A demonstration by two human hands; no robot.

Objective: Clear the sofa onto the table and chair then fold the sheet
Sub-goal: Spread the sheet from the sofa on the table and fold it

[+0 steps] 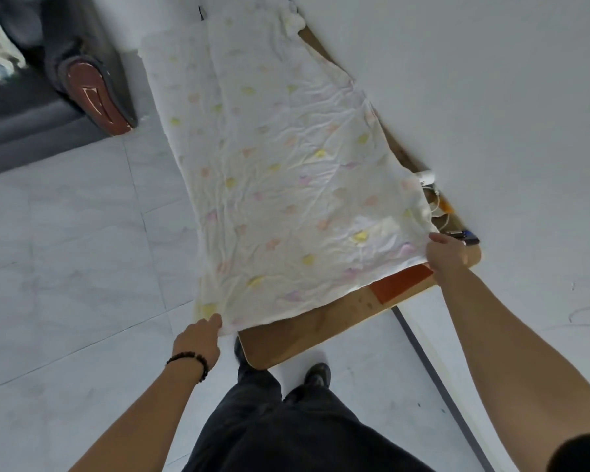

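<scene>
A white sheet (280,172) with pale yellow and pink spots lies spread lengthwise over a wooden table (297,335), folded into a long strip. My left hand (198,338), with a dark bead bracelet on the wrist, grips the sheet's near left corner past the table's left edge. My right hand (447,255) holds the near right corner at the table's right side. A dark grey sofa (24,120) stands at the far left.
A person's leg and brown-soled shoe (97,98) rest on the sofa's edge. An orange-red flat item (401,282), white cables and a charger (430,185) and small dark objects (465,237) lie on the table beside the white wall. Pale tiled floor lies around.
</scene>
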